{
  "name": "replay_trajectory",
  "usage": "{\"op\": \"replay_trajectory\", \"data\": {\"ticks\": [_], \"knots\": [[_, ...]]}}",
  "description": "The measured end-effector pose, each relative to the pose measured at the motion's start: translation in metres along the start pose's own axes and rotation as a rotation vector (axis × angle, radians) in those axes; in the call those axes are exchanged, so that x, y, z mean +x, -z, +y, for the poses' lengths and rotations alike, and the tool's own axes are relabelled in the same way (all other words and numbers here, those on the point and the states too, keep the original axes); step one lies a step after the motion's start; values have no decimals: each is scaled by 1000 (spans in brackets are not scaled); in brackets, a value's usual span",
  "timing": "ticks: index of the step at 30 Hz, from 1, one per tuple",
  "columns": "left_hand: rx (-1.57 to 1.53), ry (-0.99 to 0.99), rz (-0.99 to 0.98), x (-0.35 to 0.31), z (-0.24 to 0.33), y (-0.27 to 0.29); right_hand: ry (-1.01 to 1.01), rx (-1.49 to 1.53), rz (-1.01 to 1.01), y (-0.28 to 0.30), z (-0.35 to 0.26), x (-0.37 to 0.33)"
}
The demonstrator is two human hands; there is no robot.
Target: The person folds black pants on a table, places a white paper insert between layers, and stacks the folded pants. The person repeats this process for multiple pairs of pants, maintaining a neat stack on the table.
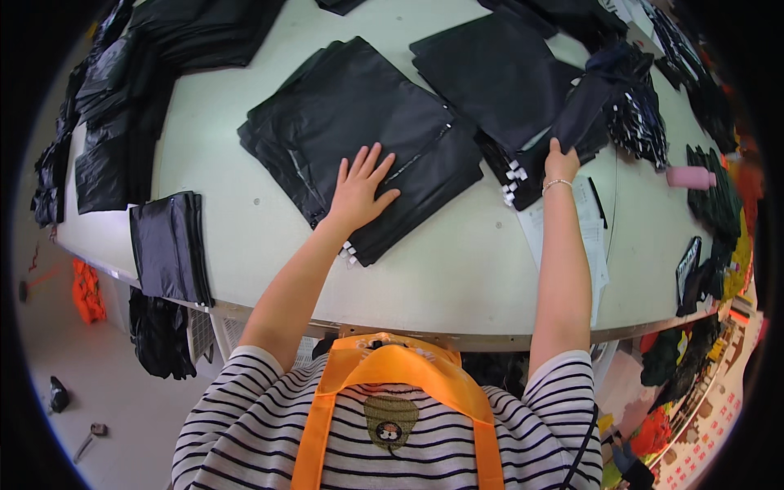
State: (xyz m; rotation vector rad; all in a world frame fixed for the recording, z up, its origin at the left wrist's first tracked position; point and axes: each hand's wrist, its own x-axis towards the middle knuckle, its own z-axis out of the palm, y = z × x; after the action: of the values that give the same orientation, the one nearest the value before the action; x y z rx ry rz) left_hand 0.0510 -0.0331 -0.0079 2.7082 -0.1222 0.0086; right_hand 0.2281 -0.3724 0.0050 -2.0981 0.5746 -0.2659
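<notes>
My left hand point(359, 189) lies flat with fingers spread on a stack of flat black folded garments point(351, 106), fanned out unevenly, with small white tags at its near corner. My right hand point(561, 166) has its fingers closed on the edge of a black garment point(576, 114), near the right side of the table. A second stack of black folded garments point(490, 77) sits just to the left of that hand, with several white tags point(514, 181) at its near end. Beneath my right wrist are white paper sheets point(594, 237) and a dark pen-like strip.
Black piles point(114, 106) line the table's left side, with a smaller dark bundle point(170, 245) at its near left edge. Loose dark cloth with white strips point(637, 122) and a pink bottle point(691, 177) stand at the right. The pale table point(408, 286) ends before my orange apron.
</notes>
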Motion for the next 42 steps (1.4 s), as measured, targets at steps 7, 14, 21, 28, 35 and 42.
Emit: {"op": "replay_trajectory", "data": {"ticks": [7, 14, 21, 28, 35, 42], "knots": [[-32, 40, -34, -18, -4, -10, 132, -470, 285, 187, 166, -66], [-8, 55, -5, -36, -1, -20, -563, -238, 174, 281, 260, -183], [-125, 2, 259, -38, -10, 6, -426, 420, 409, 314, 233, -214], [-124, -48, 475, -53, 5, 27, -331, 382, -339, 241, 111, -257], [-147, -145, 394, -75, 6, 26, -479, 400, -335, 107, 30, -279], [-155, -90, 370, -66, 10, 33, -167, 419, -355, 2, 1, -301]]}}
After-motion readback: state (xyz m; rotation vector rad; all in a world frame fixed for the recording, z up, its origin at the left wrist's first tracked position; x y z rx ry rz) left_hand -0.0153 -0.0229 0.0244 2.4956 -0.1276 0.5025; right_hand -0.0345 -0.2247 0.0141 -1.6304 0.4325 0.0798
